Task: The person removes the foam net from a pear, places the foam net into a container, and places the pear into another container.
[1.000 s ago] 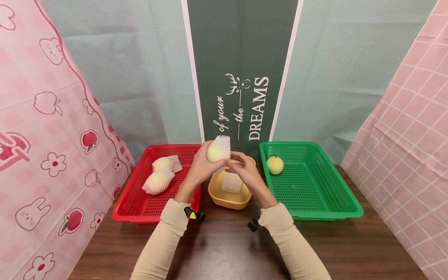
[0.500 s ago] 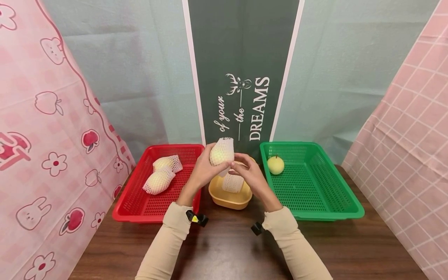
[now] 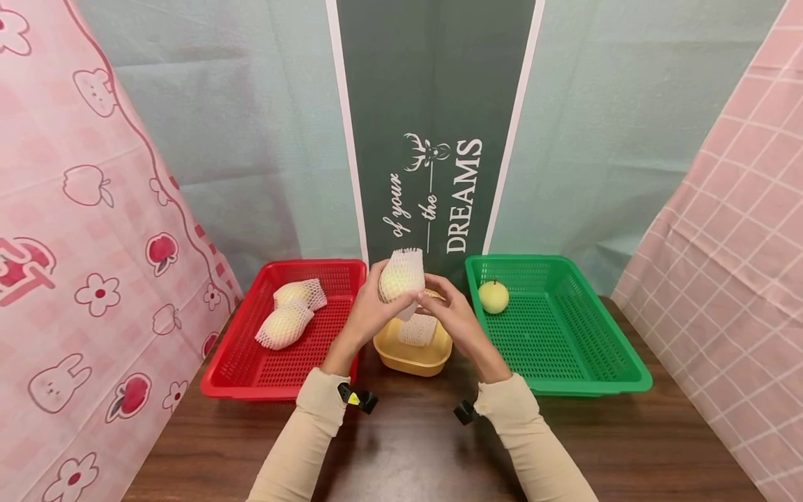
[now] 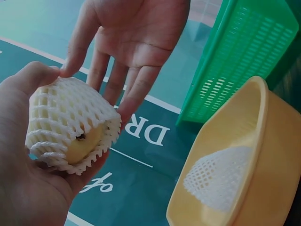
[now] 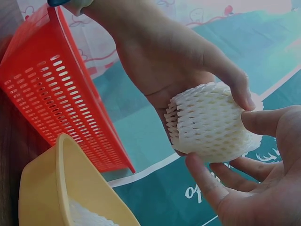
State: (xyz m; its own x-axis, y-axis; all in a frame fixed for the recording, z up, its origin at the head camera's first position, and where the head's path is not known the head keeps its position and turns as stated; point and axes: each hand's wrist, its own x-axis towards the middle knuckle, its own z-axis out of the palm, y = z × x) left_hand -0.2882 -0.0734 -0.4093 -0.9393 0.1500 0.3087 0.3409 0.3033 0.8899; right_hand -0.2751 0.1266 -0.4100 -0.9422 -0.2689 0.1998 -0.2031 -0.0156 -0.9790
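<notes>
My left hand [image 3: 366,310] grips a pale yellow pear in a white foam net [image 3: 401,275], raised above the yellow bin [image 3: 410,364]. In the left wrist view, the net's frilled opening leaves the pear's skin [image 4: 85,147] and dark stem end bare. Thumb and fingers of my right hand [image 3: 456,312] pinch the net from the other side, the two thumbs close together. The right wrist view shows the right hand [image 5: 263,188] bracketing the net's near end. A loose foam net [image 3: 417,330] lies in the yellow bin.
At the left stands a red basket [image 3: 216,369] with two netted pears [image 3: 285,326]. A green basket [image 3: 590,382] at the right holds one bare pear [image 3: 493,297]. Both flank the yellow bin on a dark wooden table [image 3: 408,446], with cloth hanging behind.
Both hands and the netted pear have shifted slightly right and down. The pear has tilted a little, and the right fingers have come closer round the net. Baskets and bin stay put.
</notes>
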